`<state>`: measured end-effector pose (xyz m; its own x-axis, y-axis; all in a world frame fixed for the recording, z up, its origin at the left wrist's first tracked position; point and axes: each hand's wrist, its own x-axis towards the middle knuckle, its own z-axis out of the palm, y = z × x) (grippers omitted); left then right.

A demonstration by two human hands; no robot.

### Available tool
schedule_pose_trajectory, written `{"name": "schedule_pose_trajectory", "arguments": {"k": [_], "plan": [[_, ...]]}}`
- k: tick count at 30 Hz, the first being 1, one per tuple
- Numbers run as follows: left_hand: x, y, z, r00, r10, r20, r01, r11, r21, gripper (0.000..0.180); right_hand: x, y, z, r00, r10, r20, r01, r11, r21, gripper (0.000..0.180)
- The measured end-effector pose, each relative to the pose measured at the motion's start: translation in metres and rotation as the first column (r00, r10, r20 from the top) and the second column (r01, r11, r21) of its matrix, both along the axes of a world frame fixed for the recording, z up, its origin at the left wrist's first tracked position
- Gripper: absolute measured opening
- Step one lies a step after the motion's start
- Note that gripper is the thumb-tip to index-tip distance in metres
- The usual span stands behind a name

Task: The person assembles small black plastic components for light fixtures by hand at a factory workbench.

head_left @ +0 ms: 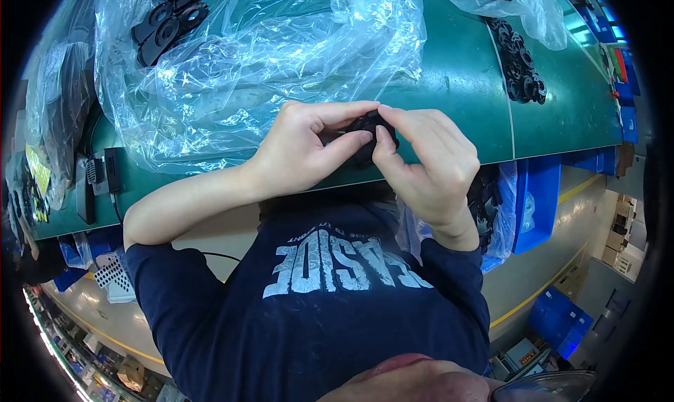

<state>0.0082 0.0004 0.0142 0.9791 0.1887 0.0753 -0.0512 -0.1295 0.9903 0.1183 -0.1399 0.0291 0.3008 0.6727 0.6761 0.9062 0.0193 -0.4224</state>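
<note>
Near the front edge of the green table, both hands meet around a small black plastic part (364, 156). My left hand (298, 146) pinches it from the left, thumb and forefinger pressed to it. On the opposite side, my right hand (434, 156) grips the same part with its thumb and fingertips. Fingers cover much of the part, so its full shape is hidden. Just beyond the hands lies a large clear plastic bag (281, 72). Several black parts with round openings (168, 26) rest on it at the far left.
Black ring-shaped parts (523, 79) lie in a group on the green table (463, 72) at the far right. A blue bin (540, 205) stands below the right edge, beside a plastic-lined container of black parts (484, 202). At left is a small black device (105, 170) with a cable.
</note>
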Motion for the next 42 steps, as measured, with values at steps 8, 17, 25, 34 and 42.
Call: {"name": "schedule_pose_trajectory", "arguments": {"k": [8, 17, 25, 34, 42], "plan": [[0.002, 0.006, -0.004, 0.996, 0.023, -0.083, -0.049, 0.945, -0.324, 0.034, 0.0, -0.003, -0.007, 0.985, -0.036, -0.172, 0.054, 0.994, 0.099, 0.022], [0.002, 0.005, -0.002, 0.993, -0.062, -0.099, 0.008, 0.881, -0.473, 0.036, 0.007, -0.008, -0.02, 0.653, 0.135, -0.745, -0.059, 0.99, 0.128, 0.007], [0.001, 0.004, 0.003, 0.989, 0.02, -0.144, -0.072, 0.927, -0.368, 0.024, -0.004, -0.008, -0.021, 0.38, 0.171, -0.909, -0.069, 0.985, 0.157, 0.011], [0.003, 0.006, 0.014, 0.99, -0.016, -0.138, -0.009, 0.984, -0.18, 0.021, 0.002, -0.012, -0.02, 0.603, 0.146, -0.784, -0.144, 0.987, 0.073, 0.01], [0.0, 0.005, 0.007, 0.998, 0.042, -0.053, -0.041, 0.999, 0.018, 0.017, -0.001, -0.009, -0.024, 0.559, 0.177, -0.81, -0.189, 0.978, 0.084, 0.008]]}}
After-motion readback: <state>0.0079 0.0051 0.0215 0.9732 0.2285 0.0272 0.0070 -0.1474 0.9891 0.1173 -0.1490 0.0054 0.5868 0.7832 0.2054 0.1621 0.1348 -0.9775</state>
